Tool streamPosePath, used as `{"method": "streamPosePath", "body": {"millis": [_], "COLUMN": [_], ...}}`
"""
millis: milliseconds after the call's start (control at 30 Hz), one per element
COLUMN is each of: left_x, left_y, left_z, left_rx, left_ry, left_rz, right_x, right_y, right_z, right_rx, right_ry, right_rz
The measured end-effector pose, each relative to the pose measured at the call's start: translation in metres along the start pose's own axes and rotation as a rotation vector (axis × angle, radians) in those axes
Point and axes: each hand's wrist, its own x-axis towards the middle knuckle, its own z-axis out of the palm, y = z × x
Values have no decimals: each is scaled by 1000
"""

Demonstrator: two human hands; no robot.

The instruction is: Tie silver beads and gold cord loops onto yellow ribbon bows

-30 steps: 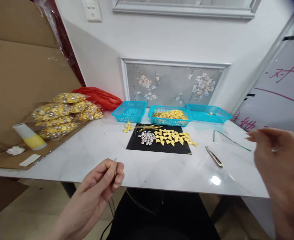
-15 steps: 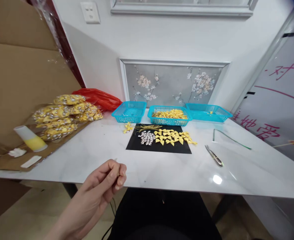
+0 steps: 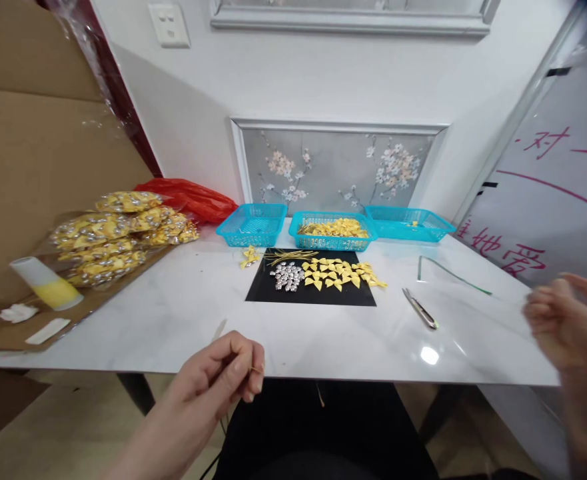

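Observation:
Near the table's front edge, my left hand [image 3: 228, 373] is closed, with thumb and fingers pinching a thin yellowish thread [image 3: 256, 369]; only a short end of it shows. My right hand [image 3: 563, 320], smeared by motion, is raised over the table's right side with its fingers curled together. A faint thin line runs by its fingertips, too blurred to follow. Between the hands and farther back, a black mat [image 3: 313, 299] bears silvery beads [image 3: 287, 275], yellow ribbon bows [image 3: 336, 272] and thin yellow stems [image 3: 290, 255].
Scissors-like snips [image 3: 420, 309] and a green strip [image 3: 456, 277] lie right of the mat. Behind stand blue baskets [image 3: 253, 233], the middle basket [image 3: 330, 243] filled with yellow pieces. Bagged yellow pieces [image 3: 108, 233], a red bag [image 3: 188, 199] and a white-and-yellow cylinder [image 3: 48, 285] are at left.
My right hand has come farther into view from the right edge, where it held a thin yellowish thread. My left hand has shifted slightly right and down, still pinching. The view has turned slightly.

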Motion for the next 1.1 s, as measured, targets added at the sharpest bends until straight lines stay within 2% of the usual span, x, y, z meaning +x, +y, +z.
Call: {"method": "streamPosePath", "body": {"millis": [67,133,233,300,367,433,533,600,867,1000,1100], "left_x": [0,1,2,3,3,3,4,4,3,2,2], "left_y": [3,8,13,15,14,12,10,9,2,-4,-4], "left_z": [8,16,24,26,25,25,26,27,23,22,26], "left_rx": [139,237,345,405,421,417,372,304,-187,-164,-52], "left_ry": [-55,-100,-139,-159,-168,-165,-137,-114,-61,-142,-135], "left_rz": [54,108,168,186,190,177,153,137,-57,-93,-91], "right_x": [-20,-53,-109,-137,-154,-161,-163,-163,-160,-159,-158], "right_y": [-15,-42,-95,-126,-145,-152,-148,-144,-146,-147,-146], "right_z": [20,40,65,75,81,83,83,82,74,72,71], "right_rx": [117,203,339,563,671,654,520,483,519,524,502], "right_ry": [-152,-340,-748,-1172,-1370,-1367,-1207,-1155,-1042,-1027,-1028], "right_rz": [144,236,306,405,505,473,241,152,122,118,64]}}
